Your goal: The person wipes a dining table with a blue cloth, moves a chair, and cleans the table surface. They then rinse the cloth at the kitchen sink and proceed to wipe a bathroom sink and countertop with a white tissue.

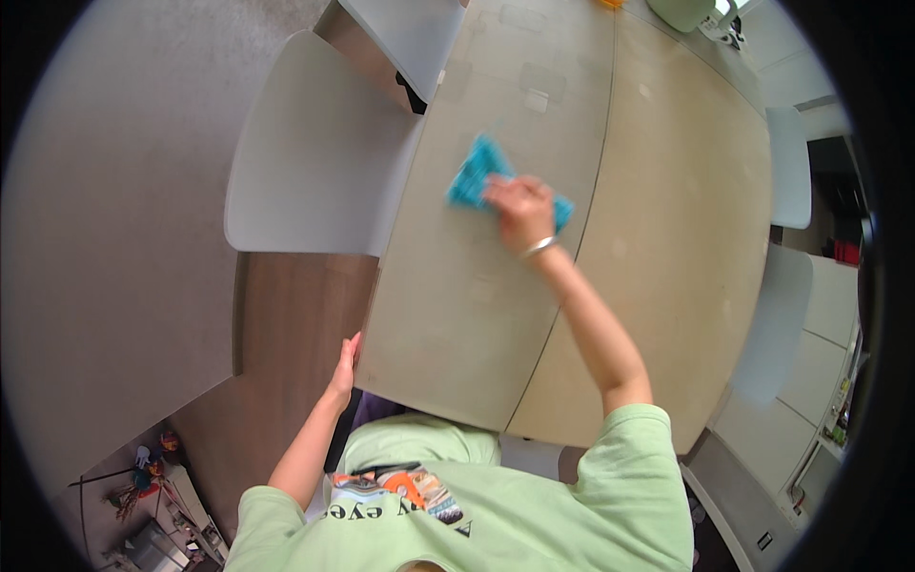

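My right hand [525, 207] presses a blue cloth [475, 175] against the beige dining table [457, 300]. The cloth spreads out on both sides of the hand, and a silvery bangle circles the wrist. My left hand [348, 361] rests against the table's left edge near its front corner; its fingers are partly hidden by the edge. A dark seam runs lengthwise along the tabletop, to the right of the cloth.
A white chair [322, 157] stands at the table's left side, with another chair [414, 36] beyond it. More pale chairs [786, 168] line the right side. A light green jug [679, 11] stands at the far end, near an orange object [612, 3].
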Available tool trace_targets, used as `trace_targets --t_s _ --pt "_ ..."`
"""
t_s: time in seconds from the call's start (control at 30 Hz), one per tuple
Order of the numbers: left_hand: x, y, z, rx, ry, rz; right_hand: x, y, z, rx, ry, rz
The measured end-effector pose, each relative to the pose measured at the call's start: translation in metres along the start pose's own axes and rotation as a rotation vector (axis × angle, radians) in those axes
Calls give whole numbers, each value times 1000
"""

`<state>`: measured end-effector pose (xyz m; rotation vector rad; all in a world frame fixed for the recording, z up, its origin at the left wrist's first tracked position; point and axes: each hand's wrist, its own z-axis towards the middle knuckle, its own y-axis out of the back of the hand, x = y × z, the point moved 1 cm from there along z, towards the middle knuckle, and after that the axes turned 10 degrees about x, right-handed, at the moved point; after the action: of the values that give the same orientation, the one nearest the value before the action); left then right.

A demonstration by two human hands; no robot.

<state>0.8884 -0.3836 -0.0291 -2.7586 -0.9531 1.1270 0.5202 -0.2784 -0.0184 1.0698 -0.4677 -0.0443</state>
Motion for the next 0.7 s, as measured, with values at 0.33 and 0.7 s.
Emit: trace_targets --t_s 0.33,0.7 --pt "-3 1 -16 98 -164 461 152 35 -129 28 -219 334" --pt "-36 -2 -45 226 -85 551 99 64 -235 -195 -892 -272"
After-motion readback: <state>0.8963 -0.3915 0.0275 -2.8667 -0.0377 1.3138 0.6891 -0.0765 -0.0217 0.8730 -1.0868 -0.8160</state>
